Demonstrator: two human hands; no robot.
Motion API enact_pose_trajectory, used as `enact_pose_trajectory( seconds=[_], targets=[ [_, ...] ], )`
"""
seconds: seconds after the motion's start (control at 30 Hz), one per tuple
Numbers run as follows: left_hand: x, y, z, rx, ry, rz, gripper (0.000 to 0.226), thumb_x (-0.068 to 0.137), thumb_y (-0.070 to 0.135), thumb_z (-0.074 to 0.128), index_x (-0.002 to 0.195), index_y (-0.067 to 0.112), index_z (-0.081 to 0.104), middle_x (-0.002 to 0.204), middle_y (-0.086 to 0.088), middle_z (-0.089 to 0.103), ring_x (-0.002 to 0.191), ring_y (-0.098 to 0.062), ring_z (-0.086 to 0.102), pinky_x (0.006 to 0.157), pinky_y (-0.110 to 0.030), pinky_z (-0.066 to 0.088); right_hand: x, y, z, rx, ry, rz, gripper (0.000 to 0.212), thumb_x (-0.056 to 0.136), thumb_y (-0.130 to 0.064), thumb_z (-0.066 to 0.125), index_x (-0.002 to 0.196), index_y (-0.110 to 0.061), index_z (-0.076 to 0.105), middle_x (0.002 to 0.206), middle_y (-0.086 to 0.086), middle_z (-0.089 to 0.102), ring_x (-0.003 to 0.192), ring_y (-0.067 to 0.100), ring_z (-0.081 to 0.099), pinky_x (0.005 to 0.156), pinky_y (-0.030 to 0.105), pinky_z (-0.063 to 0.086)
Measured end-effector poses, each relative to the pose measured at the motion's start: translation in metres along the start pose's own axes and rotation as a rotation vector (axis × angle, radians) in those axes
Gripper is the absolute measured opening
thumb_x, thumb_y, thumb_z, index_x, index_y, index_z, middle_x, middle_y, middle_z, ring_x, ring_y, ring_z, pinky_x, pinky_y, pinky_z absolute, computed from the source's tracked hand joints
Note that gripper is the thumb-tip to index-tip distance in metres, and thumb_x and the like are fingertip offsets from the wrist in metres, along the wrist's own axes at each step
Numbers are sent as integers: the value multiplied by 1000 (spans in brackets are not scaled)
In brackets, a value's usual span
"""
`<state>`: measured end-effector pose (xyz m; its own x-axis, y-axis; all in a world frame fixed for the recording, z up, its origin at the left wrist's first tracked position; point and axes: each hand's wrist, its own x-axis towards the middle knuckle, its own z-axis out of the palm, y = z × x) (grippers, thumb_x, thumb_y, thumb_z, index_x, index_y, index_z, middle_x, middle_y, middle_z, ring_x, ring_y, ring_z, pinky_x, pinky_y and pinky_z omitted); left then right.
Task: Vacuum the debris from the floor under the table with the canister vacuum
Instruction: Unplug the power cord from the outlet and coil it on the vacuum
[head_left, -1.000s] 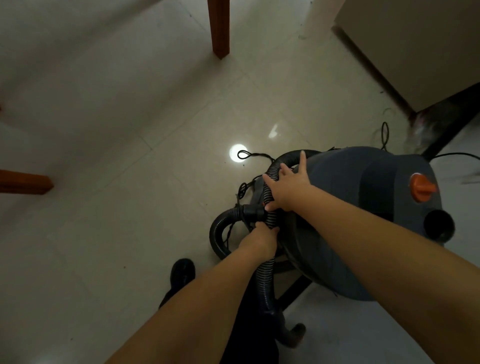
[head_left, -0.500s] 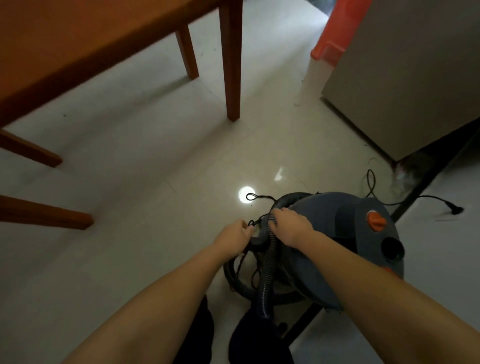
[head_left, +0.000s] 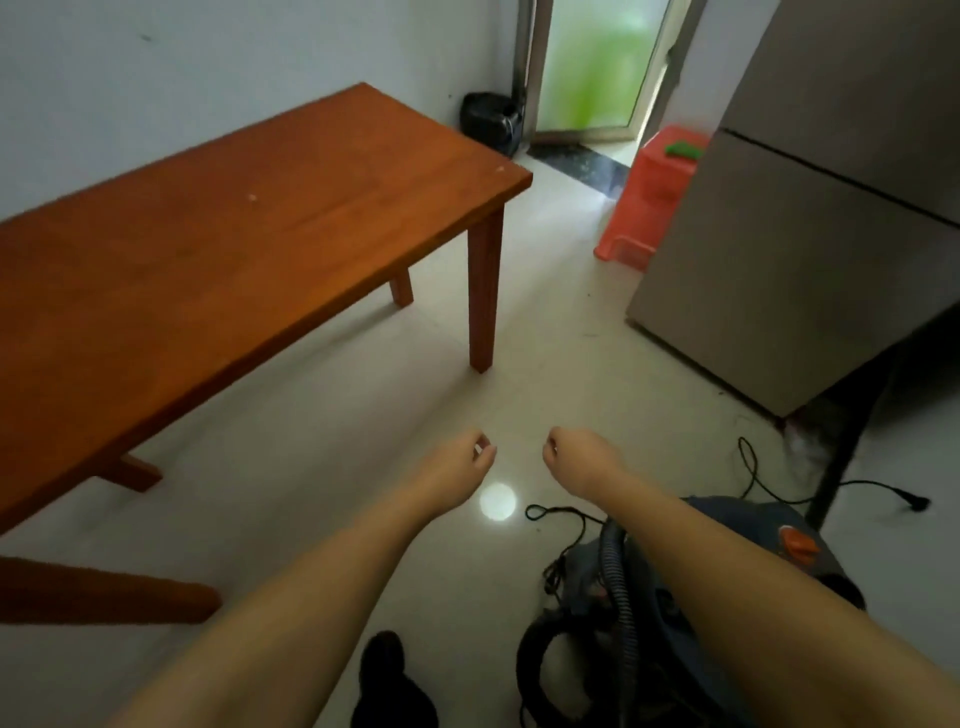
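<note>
Both arms reach forward over the pale tiled floor (head_left: 395, 415), raised in the air and touching nothing. The left hand (head_left: 457, 462) has its fingers curled in toward the palm, and its grip holds nothing. The right hand (head_left: 576, 457) is curled the same way, its grip drawn in on itself with nothing in it. The 2 hands sit near each other with a gap of bare floor showing between them.

The vacuum (head_left: 737, 525) stands on the floor at the lower right, partly hidden under the right forearm. It is a dark grey canister with an orange knob (head_left: 797, 543) on top. Its ribbed black hose (head_left: 618, 577) runs down the near side of the canister and loops on the floor by the bottom edge. A thin black cord (head_left: 561, 512) lies in loose curls just in front of the canister, and another stretch of it trails off to a plug (head_left: 917, 503) at the right.

The wooden table (head_left: 234, 234) fills the left of the view, its surface reddish brown, with 1 leg (head_left: 483, 296) standing well ahead of the hands. The floor under it lies in shadow, and any debris there is too small to tell. A grey fridge (head_left: 805, 234) stands at the right, with an orange plastic stool (head_left: 649, 192) beside it, near a doorway. A round bright reflection (head_left: 497, 501) sits on the tiles just below the hands.
</note>
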<state>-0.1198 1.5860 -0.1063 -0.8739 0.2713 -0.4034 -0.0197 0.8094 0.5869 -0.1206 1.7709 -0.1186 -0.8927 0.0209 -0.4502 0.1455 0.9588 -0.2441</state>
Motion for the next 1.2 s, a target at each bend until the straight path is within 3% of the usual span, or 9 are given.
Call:
enact_pose_trajectory(
  seconds=[0.13, 0.23, 0.4, 0.5, 0.63, 0.8, 0.9, 1.1, 1.2],
  targets=[
    [22, -30, -66, 53, -60, 83, 33, 100, 37, 40, 118, 14, 55, 110, -7, 61, 93, -20, 57, 86, -36, 50, 28, -54, -1, 37, -15, 115, 28, 99, -27, 37, 104, -10, 58, 102, 11, 63, 85, 26, 56, 70, 29, 42],
    [33, -38, -114, 124, -89, 131, 33, 100, 35, 40, 121, 13, 54, 112, -6, 60, 96, -18, 58, 84, -30, 48, 41, -85, -7, 100, -14, 165, 29, 98, -27, 37, 105, -9, 58, 106, 12, 63, 84, 25, 54, 71, 30, 42],
    [68, -21, -150, 176, -101, 232, 33, 101, 32, 40, 122, 12, 54, 112, -7, 60, 93, -14, 55, 80, -25, 44, 59, -90, -30, 161, 26, 229, 31, 98, -26, 38, 113, -9, 58, 112, 12, 62, 97, 28, 59, 75, 30, 43],
    [95, 7, -144, 204, -155, 298, 33, 100, 33, 40, 122, 12, 54, 113, -7, 61, 96, -16, 57, 81, -26, 46, 66, -67, -45, 193, 58, 296, 33, 97, -26, 38, 115, -7, 59, 116, 14, 62, 102, 31, 59, 78, 32, 44],
    [145, 60, -122, 326, -218, 402, 33, 98, 40, 41, 118, 18, 55, 108, -6, 66, 94, -21, 63, 86, -39, 54, 79, -17, -65, 270, 74, 432, 32, 97, -25, 39, 114, -7, 60, 116, 14, 62, 102, 30, 60, 80, 32, 45],
    [223, 143, -109, 357, -281, 509, 35, 100, 37, 39, 123, 14, 52, 110, -8, 64, 94, -23, 61, 82, -35, 50, 128, 55, -112, 349, 133, 540, 24, 95, -23, 40, 94, -11, 60, 105, 16, 66, 92, 31, 63, 70, 29, 43],
    [270, 187, -104, 369, -325, 526, 35, 100, 36, 39, 123, 13, 52, 110, -8, 64, 92, -22, 59, 78, -32, 47, 154, 95, -144, 396, 128, 599, 26, 95, -23, 40, 99, -10, 62, 105, 16, 66, 82, 26, 57, 71, 30, 43],
    [356, 266, -91, 411, -394, 598, 33, 100, 35, 39, 118, 13, 54, 106, -11, 66, 93, -26, 61, 86, -38, 50, 188, 163, -196, 448, 137, 687, 23, 96, -21, 38, 90, -11, 58, 89, 10, 57, 83, 27, 60, 70, 30, 44],
    [395, 308, -69, 478, -466, 664, 33, 99, 37, 39, 118, 15, 54, 107, -10, 66, 94, -25, 61, 89, -40, 50, 200, 199, -210, 505, 157, 767, 20, 96, -20, 39, 83, -11, 51, 87, 10, 55, 78, 25, 53, 68, 28, 39]
  ],
)
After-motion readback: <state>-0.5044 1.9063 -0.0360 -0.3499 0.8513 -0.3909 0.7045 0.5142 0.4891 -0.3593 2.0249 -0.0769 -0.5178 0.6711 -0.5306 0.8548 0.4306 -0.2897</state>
